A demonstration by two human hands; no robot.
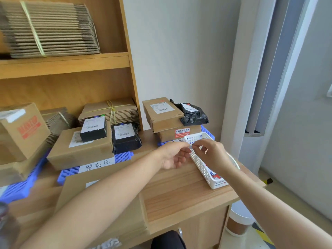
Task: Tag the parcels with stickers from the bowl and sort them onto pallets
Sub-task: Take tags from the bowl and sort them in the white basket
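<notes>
A small parcel-packing room: bundled flat cartons (48, 29) on wooden shelves (64, 62) upper left, labelled parcels (162, 114) on blue pallets (124, 156).

1. The left forearm (107, 191) is uncovered along its whole visible length, from the lower frame edge to the wrist.
2. The right forearm (265, 200) is likewise uncovered, bare from the lower right corner of the frame to the wrist.
3. The left grip (172, 157) and the right grip (213, 155) are bare hands; the nails are too blurred to describe.
4. Dark, near-black cloth (167, 239) shows at the bottom edge between the arms; which garment it is cannot be told.
</notes>
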